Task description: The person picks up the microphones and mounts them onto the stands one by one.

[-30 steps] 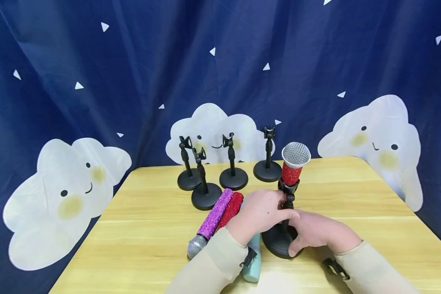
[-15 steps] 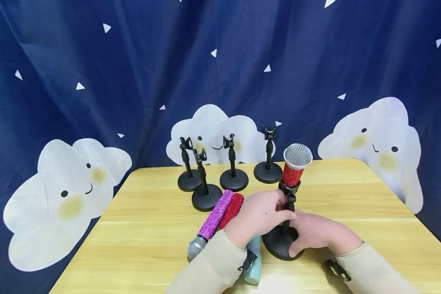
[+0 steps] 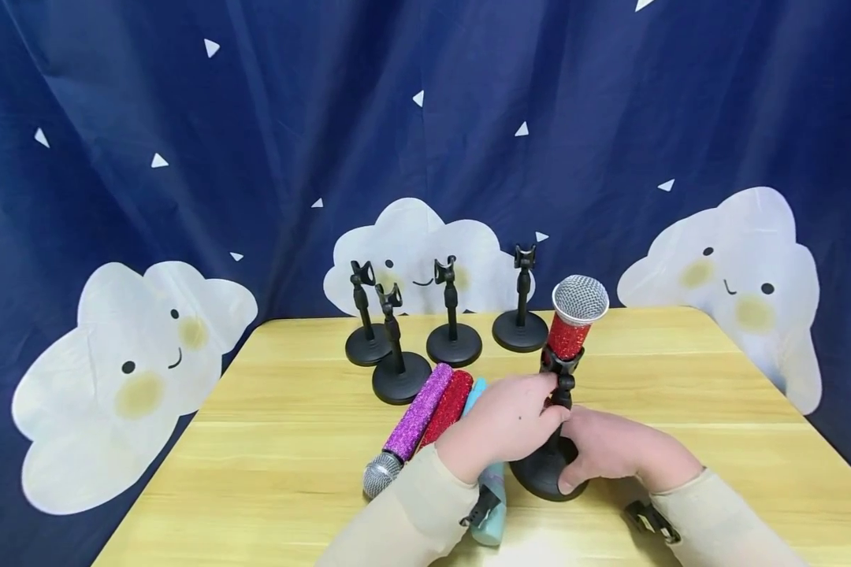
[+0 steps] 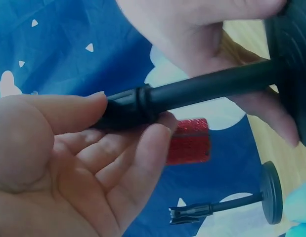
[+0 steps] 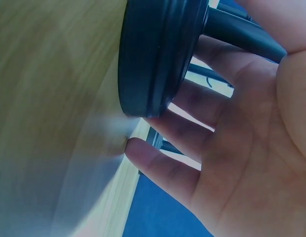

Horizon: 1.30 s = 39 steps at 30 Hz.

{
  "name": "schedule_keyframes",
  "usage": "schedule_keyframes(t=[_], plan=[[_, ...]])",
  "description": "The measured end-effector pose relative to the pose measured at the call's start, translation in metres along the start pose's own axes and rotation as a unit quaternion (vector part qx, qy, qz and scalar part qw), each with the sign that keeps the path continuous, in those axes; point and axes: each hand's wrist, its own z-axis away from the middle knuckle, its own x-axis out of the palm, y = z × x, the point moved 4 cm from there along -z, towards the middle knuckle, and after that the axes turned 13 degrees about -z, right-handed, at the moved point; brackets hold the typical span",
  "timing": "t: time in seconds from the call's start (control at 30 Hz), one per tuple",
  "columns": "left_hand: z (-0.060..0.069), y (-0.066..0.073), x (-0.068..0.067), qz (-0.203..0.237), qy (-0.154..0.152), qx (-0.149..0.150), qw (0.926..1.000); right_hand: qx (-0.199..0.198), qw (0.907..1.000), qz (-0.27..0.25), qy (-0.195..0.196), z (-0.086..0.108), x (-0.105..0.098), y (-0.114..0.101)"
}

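Note:
A red glitter microphone with a silver mesh head sits in the clip of a black desk microphone stand, tilted toward the near side. My left hand pinches the stand's pole below the clip; in the left wrist view, thumb and fingers close round the collar. With thumb and fingers, my right hand grips the round base, which rests on the table. In the right wrist view, the fingers lie along the side of the base, the little finger apart from it.
Left of my left hand lie a purple glitter microphone, another red one and a light blue one, partly under my left forearm. Several bare stands, such as the front one, stand farther back. A blue curtain hangs behind the wooden table.
My left hand has turned slightly round the pole, uncovering the far end of the light blue microphone. My right hand keeps its hold on the base. The whole view shifts a little.

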Motion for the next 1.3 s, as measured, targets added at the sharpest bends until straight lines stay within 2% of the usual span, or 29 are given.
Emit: schedule_keyframes(t=[0.1, 0.23, 0.3, 0.43, 0.5, 0.7, 0.83, 1.0, 1.2, 1.3], plan=[[-0.001, 0.002, -0.002, -0.002, 0.009, 0.009, 0.9999, 0.004, 1.0, 0.008, -0.001, 0.0, -0.001, 0.0], [-0.001, 0.001, -0.003, -0.01, 0.016, -0.022, 0.9996, 0.014, 0.9999, 0.008, 0.0, 0.0, -0.001, 0.0], [-0.001, 0.0, -0.003, -0.014, 0.011, -0.026, 0.9995, 0.01, 0.9999, 0.001, 0.002, 0.0, -0.002, -0.001], [-0.001, 0.0, -0.003, -0.015, -0.011, 0.003, 0.9998, 0.004, 0.9999, -0.011, 0.0, -0.002, -0.003, -0.001], [-0.002, 0.0, -0.002, 0.0, -0.019, 0.014, 0.9997, 0.012, 0.9999, -0.011, -0.002, -0.002, -0.003, 0.0], [-0.005, -0.005, 0.0, 0.041, -0.006, 0.013, 0.9991, 0.015, 0.9999, 0.002, 0.005, -0.001, -0.003, 0.0], [-0.007, -0.007, -0.003, 0.059, 0.007, 0.008, 0.9982, 0.0, 0.9999, 0.012, 0.008, -0.002, -0.005, -0.001], [-0.007, -0.007, -0.008, 0.071, 0.043, -0.01, 0.9965, -0.034, 0.9989, 0.031, 0.007, -0.003, -0.008, -0.002], [-0.005, -0.007, -0.008, 0.047, 0.071, -0.025, 0.996, -0.088, 0.9961, -0.007, -0.005, 0.011, -0.026, -0.014], [-0.004, -0.007, -0.007, 0.045, 0.081, -0.032, 0.9952, -0.113, 0.993, -0.036, 0.006, 0.021, -0.038, -0.024]])
